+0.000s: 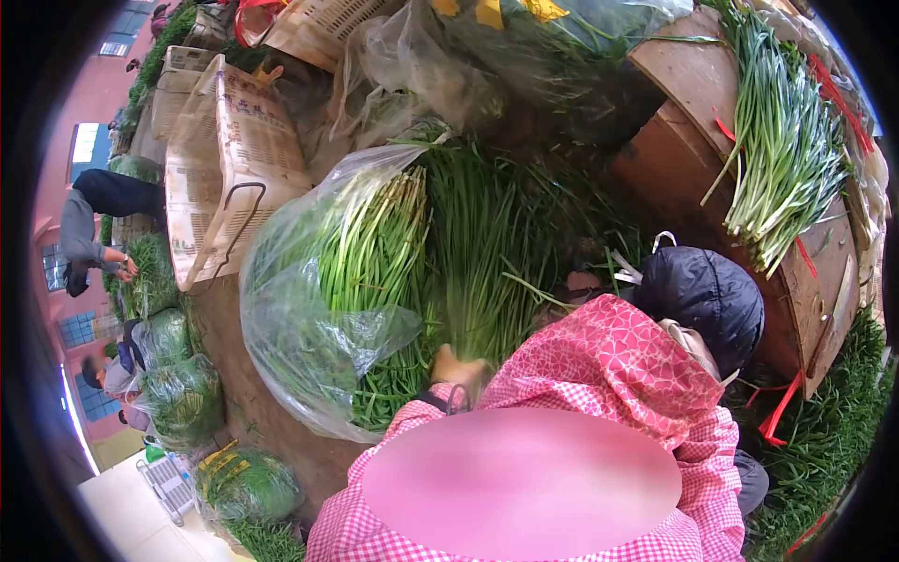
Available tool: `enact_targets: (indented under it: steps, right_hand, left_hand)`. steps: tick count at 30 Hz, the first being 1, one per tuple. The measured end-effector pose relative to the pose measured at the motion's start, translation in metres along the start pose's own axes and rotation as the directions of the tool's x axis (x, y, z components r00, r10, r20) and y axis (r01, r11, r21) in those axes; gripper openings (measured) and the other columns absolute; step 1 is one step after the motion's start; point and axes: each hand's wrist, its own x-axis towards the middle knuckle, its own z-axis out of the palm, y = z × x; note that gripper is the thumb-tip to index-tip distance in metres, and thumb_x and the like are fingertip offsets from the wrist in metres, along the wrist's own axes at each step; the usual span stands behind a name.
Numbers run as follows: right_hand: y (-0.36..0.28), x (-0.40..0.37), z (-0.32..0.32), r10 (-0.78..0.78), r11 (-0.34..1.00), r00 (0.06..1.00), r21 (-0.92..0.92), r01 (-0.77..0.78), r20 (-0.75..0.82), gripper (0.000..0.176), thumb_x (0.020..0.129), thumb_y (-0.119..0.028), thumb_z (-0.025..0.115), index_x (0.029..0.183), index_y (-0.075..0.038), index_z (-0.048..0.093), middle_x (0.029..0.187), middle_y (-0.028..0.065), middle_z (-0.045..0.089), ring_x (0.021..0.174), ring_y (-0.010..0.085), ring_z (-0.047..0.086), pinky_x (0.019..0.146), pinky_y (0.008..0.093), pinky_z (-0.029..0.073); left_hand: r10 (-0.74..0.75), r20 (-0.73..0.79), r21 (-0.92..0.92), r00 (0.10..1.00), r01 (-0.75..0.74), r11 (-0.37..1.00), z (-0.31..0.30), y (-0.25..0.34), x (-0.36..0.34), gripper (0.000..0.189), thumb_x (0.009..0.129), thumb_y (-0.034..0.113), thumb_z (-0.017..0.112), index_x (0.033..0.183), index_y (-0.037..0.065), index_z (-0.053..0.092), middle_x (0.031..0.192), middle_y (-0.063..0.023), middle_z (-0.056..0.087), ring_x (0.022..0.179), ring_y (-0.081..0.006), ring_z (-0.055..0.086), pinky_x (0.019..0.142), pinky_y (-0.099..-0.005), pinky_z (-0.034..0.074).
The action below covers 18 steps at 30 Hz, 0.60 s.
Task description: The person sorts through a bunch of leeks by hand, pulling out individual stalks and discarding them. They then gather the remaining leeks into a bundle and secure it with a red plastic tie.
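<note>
My left hand (459, 371), at the end of a pink checked sleeve, is closed around the lower part of a bunch of garlic chives (473, 272). The hand is slightly blurred. Left of it, a clear plastic bag (281, 309) stands open around more long green stalks (375, 244) with paler ends. Beyond the pink patterned cloth (609, 361) shows a small part of what looks like my right hand (582, 282). Its fingers are hidden by the cloth and leaves, so its grip cannot be made out.
Plastic crates (253, 159) stand upper left. Bundled chives (787, 140) lie on a wooden board (693, 61) at right, with red ties (785, 412) nearby. A dark quilted item (702, 300) bulges beside the pink cloth. Wrapped bundles (178, 403) and people (89, 234) are farther left.
</note>
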Motion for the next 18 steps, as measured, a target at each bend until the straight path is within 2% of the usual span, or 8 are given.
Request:
enact_targets:
  steps: [2,3,5,11,12,15,16,18]
  right_hand:
    - [-0.002,-0.002,0.001,-0.011,1.000,1.000,-0.012,0.011,0.001,0.031,0.094,-0.024,0.044,0.116,-0.005,0.056,0.104,0.0033,0.060,0.096,0.0139,0.054,0.086,0.0298,0.043]
    - [-0.003,-0.003,0.002,-0.018,1.000,1.000,-0.020,0.018,-0.001,0.031,0.094,-0.024,0.044,0.116,-0.005,0.056,0.104,0.0033,0.060,0.096,0.0139,0.054,0.086,0.0296,0.043]
    - [-0.005,-0.005,0.004,-0.031,0.999,1.000,-0.038,0.031,-0.002,0.031,0.094,-0.023,0.045,0.116,-0.005,0.056,0.104,0.0034,0.060,0.095,0.0139,0.054,0.086,0.0294,0.043]
    - [-0.016,-0.011,0.006,-0.097,0.989,0.995,-0.114,0.095,-0.013,0.030,0.093,-0.022,0.046,0.116,-0.005,0.056,0.103,0.0035,0.061,0.094,0.0138,0.055,0.085,0.0285,0.044]
    - [-0.019,-0.013,0.006,-0.121,0.984,0.993,-0.138,0.117,-0.017,0.030,0.093,-0.022,0.046,0.116,-0.005,0.056,0.103,0.0035,0.061,0.094,0.0138,0.055,0.084,0.0284,0.044]
    - [-0.039,-0.026,0.007,-0.231,0.946,0.972,-0.242,0.216,-0.036,0.029,0.093,-0.022,0.047,0.116,-0.005,0.056,0.102,0.0035,0.061,0.093,0.0138,0.055,0.084,0.0280,0.044]
    - [-0.050,-0.033,0.008,-0.291,0.918,0.956,-0.293,0.268,-0.037,0.029,0.093,-0.022,0.047,0.116,-0.005,0.056,0.102,0.0035,0.061,0.093,0.0138,0.055,0.084,0.0278,0.044]
    - [-0.082,-0.060,0.011,-0.457,0.813,0.887,-0.433,0.390,-0.059,0.029,0.093,-0.021,0.048,0.116,-0.005,0.057,0.102,0.0036,0.061,0.092,0.0138,0.056,0.083,0.0275,0.045]
  left_hand:
    - [0.021,-0.042,0.076,0.999,-0.017,0.997,0.022,0.002,-0.004,0.090,0.065,0.040,0.075,0.132,0.000,0.031,0.127,-0.0264,0.043,0.115,-0.0375,0.047,0.095,-0.0393,0.041]
    - [-0.067,0.055,0.199,0.996,0.054,0.979,0.025,0.010,-0.004,0.097,0.065,0.041,0.076,0.135,0.001,0.023,0.133,-0.0256,0.035,0.119,-0.0386,0.043,0.097,-0.0403,0.040]
    - [-0.086,0.051,0.233,0.995,0.072,0.970,0.034,0.008,0.005,0.087,0.067,0.030,0.075,0.134,0.002,0.026,0.132,-0.0194,0.038,0.115,-0.0362,0.048,0.092,-0.0424,0.045]
    - [0.024,-0.090,0.169,0.996,-0.008,0.986,0.049,-0.022,0.027,0.068,0.070,0.021,0.068,0.128,0.007,0.034,0.121,-0.0200,0.048,0.108,-0.0370,0.052,0.088,-0.0437,0.045]
    - [0.083,-0.064,0.171,0.994,-0.071,0.983,0.039,-0.025,0.026,0.069,0.068,0.021,0.068,0.126,0.005,0.036,0.115,-0.0206,0.053,0.106,-0.0367,0.053,0.087,-0.0418,0.045]
    - [0.182,0.253,-0.121,0.950,-0.156,0.980,0.021,-0.064,0.064,0.075,0.064,0.026,0.074,0.126,0.001,0.039,0.117,-0.0231,0.054,0.104,-0.0335,0.056,0.089,-0.0362,0.045]
    - [0.052,0.319,-0.061,0.946,-0.034,0.998,0.006,-0.056,0.061,0.076,0.066,0.026,0.074,0.128,-0.002,0.038,0.116,-0.0217,0.056,0.105,-0.0293,0.057,0.091,-0.0339,0.045]
    - [0.012,0.428,-0.047,0.904,0.009,0.999,-0.009,-0.053,0.068,0.059,0.072,0.022,0.070,0.121,-0.003,0.048,0.112,-0.0198,0.059,0.103,-0.0270,0.057,0.093,-0.0315,0.044]
